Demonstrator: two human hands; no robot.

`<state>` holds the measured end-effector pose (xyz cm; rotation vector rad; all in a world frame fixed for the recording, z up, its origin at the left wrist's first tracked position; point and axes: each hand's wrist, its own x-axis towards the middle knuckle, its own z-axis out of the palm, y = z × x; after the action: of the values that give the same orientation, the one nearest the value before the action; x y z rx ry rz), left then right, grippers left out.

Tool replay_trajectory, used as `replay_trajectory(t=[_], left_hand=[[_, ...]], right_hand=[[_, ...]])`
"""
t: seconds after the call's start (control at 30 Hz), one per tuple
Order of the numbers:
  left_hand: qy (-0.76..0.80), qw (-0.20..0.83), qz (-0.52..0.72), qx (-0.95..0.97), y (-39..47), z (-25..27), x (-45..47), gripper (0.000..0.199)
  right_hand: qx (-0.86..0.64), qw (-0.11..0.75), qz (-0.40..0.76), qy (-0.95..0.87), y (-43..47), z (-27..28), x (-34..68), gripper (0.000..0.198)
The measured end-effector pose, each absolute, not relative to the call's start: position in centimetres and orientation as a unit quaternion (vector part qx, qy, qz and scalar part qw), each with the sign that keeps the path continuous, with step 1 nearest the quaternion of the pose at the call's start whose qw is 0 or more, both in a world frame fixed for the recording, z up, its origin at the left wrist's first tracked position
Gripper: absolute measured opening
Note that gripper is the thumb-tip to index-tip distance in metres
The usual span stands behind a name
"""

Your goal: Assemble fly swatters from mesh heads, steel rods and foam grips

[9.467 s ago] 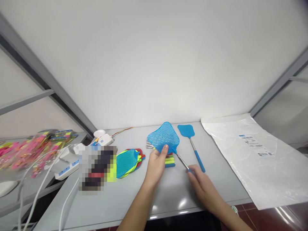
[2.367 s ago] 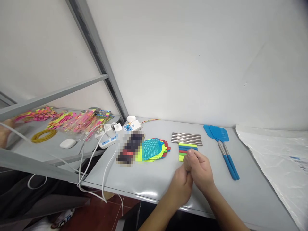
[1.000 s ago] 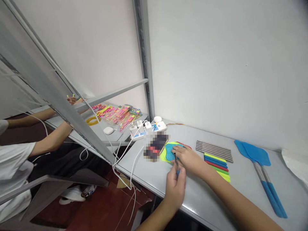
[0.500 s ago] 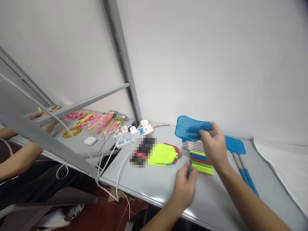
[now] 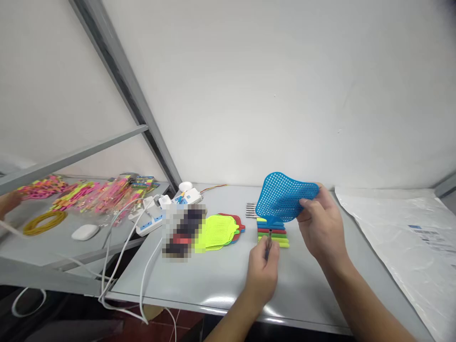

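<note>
In my right hand (image 5: 322,225) is a blue perforated fly swatter head (image 5: 281,195), pinched at its right side between thumb and fingers, with its short neck pointing down. My left hand (image 5: 261,270) is closed around a metal handle rod (image 5: 269,237), which stands up from the fist. The rod's tip is just below the neck; whether they touch, I cannot tell. Behind them lies a row of handles with coloured grips (image 5: 272,233) and bare metal rods (image 5: 251,210). Left of these is a stack of yellow-green swatter heads (image 5: 219,230) with red ones (image 5: 238,223) behind.
White power strips (image 5: 149,223) with plugs and cables (image 5: 142,285) are at the table's left. A blurred-out dark object (image 5: 185,232) lies beside the stack. White plastic sheeting (image 5: 395,228) covers the right side. Past the metal frame are colourful packets (image 5: 110,192) and a person's hand (image 5: 9,204).
My view has turned to the right. The swatter head's neck and the rod tip have come closer together. The two blue swatters at the right are no longer visible.
</note>
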<state>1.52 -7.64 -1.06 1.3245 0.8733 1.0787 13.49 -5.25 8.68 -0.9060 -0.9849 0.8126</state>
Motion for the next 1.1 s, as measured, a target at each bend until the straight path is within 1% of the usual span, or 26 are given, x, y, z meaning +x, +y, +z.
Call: replay_trajectory(t=[0.2, 0.37, 0.63, 1.1], left_hand=[[0.366, 0.565, 0.458, 0.580, -7.3, -0.9, 1.5, 0.027], [0.364, 0.547, 0.462, 0.596, -7.0, -0.5, 1.5, 0.027], [0.342, 0.553, 0.476, 0.592, -6.8, 0.6, 1.6, 0.023], [0.352, 0.549, 0.461, 0.602, -5.9, 0.9, 2.1, 0.026]], right_hand=[[-0.394, 0.701, 0.339, -0.488, -5.5, 9.4, 13.9, 0.011], [-0.419, 0.681, 0.320, -0.509, -6.0, 9.7, 13.9, 0.014], [-0.451, 0.648, 0.253, -0.559, -6.7, 10.6, 13.9, 0.016], [-0.463, 0.633, 0.233, -0.576, -6.7, 10.9, 13.9, 0.013]])
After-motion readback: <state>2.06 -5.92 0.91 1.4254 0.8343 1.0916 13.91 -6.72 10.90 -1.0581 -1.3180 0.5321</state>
